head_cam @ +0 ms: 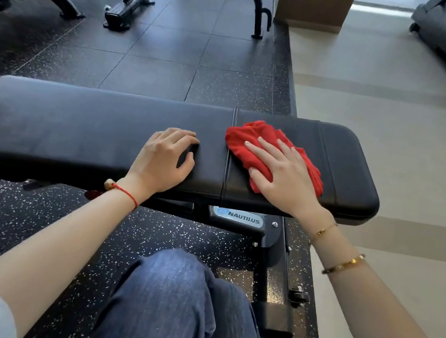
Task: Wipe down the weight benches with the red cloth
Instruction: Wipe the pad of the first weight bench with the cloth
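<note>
The right hand [284, 178] presses flat, grip released, on the crumpled red cloth [252, 144]; the left hand [165, 156] braces, fingers loosely bent, grasping nothing, on the black padded bench [77, 122]. The bunched cloth could skip the seam.

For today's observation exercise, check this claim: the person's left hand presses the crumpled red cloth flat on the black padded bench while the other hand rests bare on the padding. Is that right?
Not quite: the hands are swapped. In the head view, the right hand presses the crumpled red cloth on the black padded bench, while the left hand rests bare on the padding.
</note>
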Available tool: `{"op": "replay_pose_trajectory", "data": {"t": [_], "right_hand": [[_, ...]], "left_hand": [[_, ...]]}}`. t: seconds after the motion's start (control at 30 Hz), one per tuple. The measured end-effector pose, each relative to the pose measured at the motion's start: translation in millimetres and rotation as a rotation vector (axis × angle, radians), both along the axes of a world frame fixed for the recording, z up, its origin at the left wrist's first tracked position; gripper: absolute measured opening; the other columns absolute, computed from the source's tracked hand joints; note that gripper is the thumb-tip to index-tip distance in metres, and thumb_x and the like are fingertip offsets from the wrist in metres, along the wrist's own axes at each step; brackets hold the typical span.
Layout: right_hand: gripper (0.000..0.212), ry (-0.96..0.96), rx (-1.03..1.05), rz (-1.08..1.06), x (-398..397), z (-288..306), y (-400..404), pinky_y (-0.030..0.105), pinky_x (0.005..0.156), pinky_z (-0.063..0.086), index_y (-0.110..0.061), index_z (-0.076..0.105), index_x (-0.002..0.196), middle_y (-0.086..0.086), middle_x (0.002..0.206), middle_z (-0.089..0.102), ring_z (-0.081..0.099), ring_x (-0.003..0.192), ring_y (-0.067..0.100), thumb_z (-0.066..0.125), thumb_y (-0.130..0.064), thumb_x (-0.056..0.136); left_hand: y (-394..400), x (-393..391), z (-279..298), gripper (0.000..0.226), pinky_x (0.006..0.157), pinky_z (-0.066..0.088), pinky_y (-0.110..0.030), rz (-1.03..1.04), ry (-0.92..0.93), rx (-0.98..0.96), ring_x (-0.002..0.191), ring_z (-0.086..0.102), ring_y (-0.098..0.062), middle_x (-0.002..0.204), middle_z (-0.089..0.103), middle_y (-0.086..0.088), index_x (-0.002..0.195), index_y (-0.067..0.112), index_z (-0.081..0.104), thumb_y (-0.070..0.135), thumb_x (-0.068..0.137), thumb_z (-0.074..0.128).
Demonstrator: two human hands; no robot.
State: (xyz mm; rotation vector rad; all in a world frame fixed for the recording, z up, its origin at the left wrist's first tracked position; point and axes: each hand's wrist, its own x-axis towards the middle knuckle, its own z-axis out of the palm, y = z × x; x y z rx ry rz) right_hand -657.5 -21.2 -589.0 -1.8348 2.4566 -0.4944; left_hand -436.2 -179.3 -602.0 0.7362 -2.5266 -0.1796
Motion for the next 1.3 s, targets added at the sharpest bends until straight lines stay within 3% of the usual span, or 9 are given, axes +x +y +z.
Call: {"op": "replay_pose_trajectory", "data": {"t": [0.3, 0.47, 0.7, 0.97, 1.1, 1.3], "right_hand": [[0.055, -0.015, 0.084, -0.208, -37, 10, -60, 0.047, 0.123, 0.004, -0.044, 0.03, 0.149, -0.008, 0.162, 0.025, 0.015, 0.15, 0.029, 0.043, -0.043, 0.096], [0.054, -0.021, 0.068, -0.085, 1, 8, -69, 0.046, 0.123, 0.005, -0.045, 0.033, 0.148, -0.009, 0.161, 0.026, 0.017, 0.149, 0.03, 0.046, -0.041, 0.095], [0.054, -0.003, -0.025, 0.066, 6, 1, 0, 0.045, 0.122, 0.014, -0.045, 0.038, 0.145, -0.012, 0.156, 0.035, 0.026, 0.147, 0.025, 0.05, -0.041, 0.093], [0.052, -0.005, 0.054, -0.227, -43, 8, -48, 0.045, 0.122, 0.01, -0.044, 0.035, 0.147, -0.008, 0.16, 0.03, 0.022, 0.147, 0.029, 0.045, -0.042, 0.096], [0.053, 0.001, 0.072, -0.138, -2, 8, -64, 0.044, 0.122, 0.009, -0.045, 0.034, 0.147, -0.008, 0.161, 0.027, 0.021, 0.147, 0.031, 0.044, -0.041, 0.095], [0.056, -0.008, -0.01, 0.053, 20, 1, -8, 0.042, 0.123, 0.01, -0.046, 0.037, 0.145, -0.012, 0.157, 0.033, 0.024, 0.147, 0.026, 0.05, -0.038, 0.092]], "left_hand": [[1, 0, -5, 0.032, 0.109, 0.043, -0.042, 0.033, 0.021, 0.06, 0.126, 0.056, -0.021, 0.13, 0.065, -0.001, 0.123, 0.013, 0.064, 0.021, 0.093, 0.059], [2, -1, -6, 0.04, 0.111, 0.04, -0.04, 0.03, -0.009, 0.03, 0.129, 0.052, -0.022, 0.132, 0.062, 0.001, 0.125, 0.016, 0.062, 0.033, 0.09, 0.051], [6, 1, -13, 0.04, 0.108, 0.035, -0.042, 0.142, -0.015, -0.092, 0.125, 0.05, -0.025, 0.127, 0.064, 0.002, 0.124, 0.02, 0.065, 0.037, 0.091, 0.051], [10, -2, -14, 0.04, 0.103, 0.037, -0.04, 0.163, -0.014, -0.061, 0.124, 0.051, -0.024, 0.128, 0.063, 0.002, 0.124, 0.02, 0.064, 0.036, 0.091, 0.05], [10, -2, -13, 0.039, 0.102, 0.039, -0.041, 0.169, -0.014, -0.06, 0.123, 0.052, -0.023, 0.128, 0.063, 0.003, 0.124, 0.02, 0.064, 0.036, 0.09, 0.051], [11, -2, -12, 0.04, 0.102, 0.039, -0.041, 0.168, -0.02, -0.057, 0.123, 0.052, -0.023, 0.129, 0.062, 0.002, 0.125, 0.02, 0.064, 0.036, 0.09, 0.051]]}}
